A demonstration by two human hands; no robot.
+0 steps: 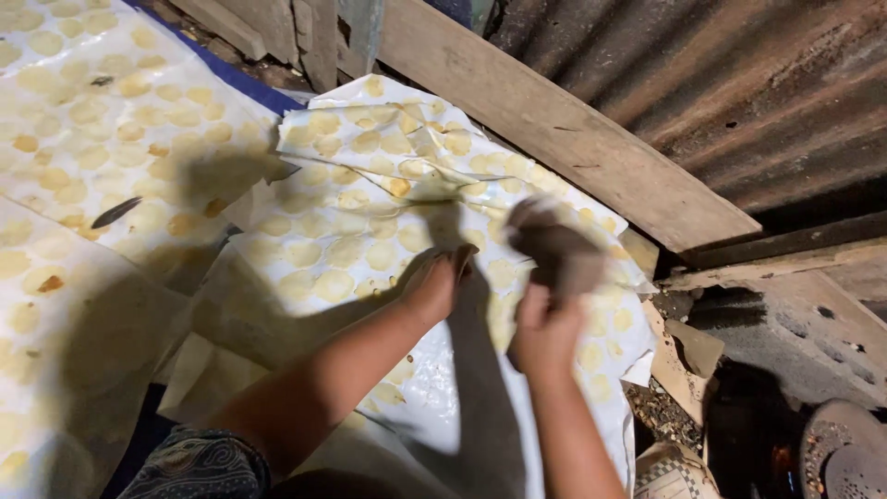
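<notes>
Right now your left hand (432,285), at the centre of the frame, is closed around a long grey-brown strip of cloth (480,388) that drops from your fist to the bottom edge. Your right hand (545,325), just beside it, grips the same cloth, and above that fist the cloth's end (554,242) is bunched and blurred. The two hands sit close together but do not touch.

Beneath them lies one crumpled white plastic sheet dotted with pale yellow rounds (370,185), spread across the middle. A second sheet of the same kind (102,120) fills the upper left, and a third (46,351) lies at lower left in shadow. One broad wooden plank (564,120) slants from top centre to the right, with rusty corrugated metal (739,83) behind it in the upper right.
</notes>
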